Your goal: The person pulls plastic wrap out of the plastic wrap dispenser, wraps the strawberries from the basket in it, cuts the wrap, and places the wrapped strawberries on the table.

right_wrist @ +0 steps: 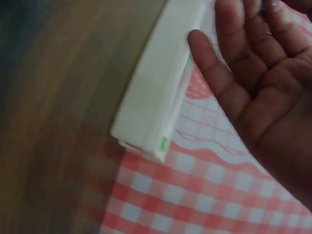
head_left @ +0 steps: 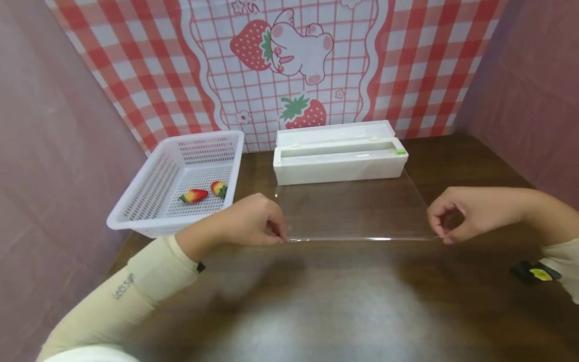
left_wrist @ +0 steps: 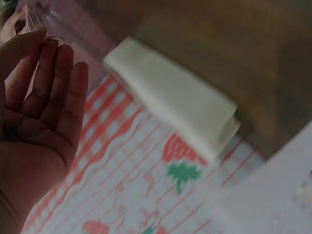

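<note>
Thin clear plastic film, smooth and glossy, stretched in a flat sheet from a long white box toward the person, above the table. Left hand pinches 1 front corner, thumb and fingers clamped on the film; left wrist view shows it crinkled into shiny folds near the tips. Right hand pinches the other front corner, thumb and fingers together on it, leaving a rounded gap behind the tips. Film's near edge is straight and taut between the 2 hands, catching light. Box is rectangular, hard-looking, matte, with its lid up at the back and a small green tab at the right end. Left of the box: white basket, slotted walls, tapered, holding 2 red-yellow strawberries with green tops. Table is dark, wood-grained, semi-gloss. Behind, red-and-white checked cloth with strawberry print; creased, dull pinkish fabric at both sides. Sleeves are cream, soft-looking.
</note>
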`<state>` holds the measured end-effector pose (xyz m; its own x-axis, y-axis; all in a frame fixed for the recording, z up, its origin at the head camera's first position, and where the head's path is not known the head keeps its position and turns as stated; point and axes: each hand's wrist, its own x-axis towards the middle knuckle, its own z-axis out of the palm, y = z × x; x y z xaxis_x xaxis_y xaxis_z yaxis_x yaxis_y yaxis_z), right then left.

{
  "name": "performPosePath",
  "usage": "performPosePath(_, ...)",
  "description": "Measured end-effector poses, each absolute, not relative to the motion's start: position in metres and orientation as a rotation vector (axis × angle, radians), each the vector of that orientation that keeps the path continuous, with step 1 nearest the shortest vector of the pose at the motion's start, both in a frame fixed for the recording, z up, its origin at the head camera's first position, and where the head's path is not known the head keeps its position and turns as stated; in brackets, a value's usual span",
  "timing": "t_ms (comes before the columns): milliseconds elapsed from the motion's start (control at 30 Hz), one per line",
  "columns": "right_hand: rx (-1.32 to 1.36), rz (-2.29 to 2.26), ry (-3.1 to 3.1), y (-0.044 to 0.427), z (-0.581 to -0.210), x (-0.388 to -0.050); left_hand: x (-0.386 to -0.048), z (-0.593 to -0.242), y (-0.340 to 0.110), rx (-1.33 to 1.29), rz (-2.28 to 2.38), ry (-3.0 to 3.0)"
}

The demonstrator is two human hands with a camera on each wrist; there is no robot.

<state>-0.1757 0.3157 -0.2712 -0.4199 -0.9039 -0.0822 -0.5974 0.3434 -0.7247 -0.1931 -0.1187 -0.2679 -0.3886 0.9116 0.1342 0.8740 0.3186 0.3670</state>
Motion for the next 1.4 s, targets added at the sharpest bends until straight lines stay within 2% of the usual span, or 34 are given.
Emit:
performPosePath(433,-0.972,-0.471,2.209,0.285,-0.321,-0.177,-0.191,-0.335,-0.095,1.647,0.128,2.406)
performPosePath(933,-0.774,-0.341,2.238,0.279,-0.333,-0.173,-0.174,-0.340,-0.091,1.551,-0.142,2.506)
performPosePath(1167,-0.933,-0.435,2.319,0.280,-0.316,-0.174,-0.171,-0.336,-0.090,1.488,-0.153,2.544)
performPosePath(1400,-1.278,-0.551,2.571,0.274,-0.303,-0.179,-0.164,-0.318,-0.097,1.636,-0.085,2.582)
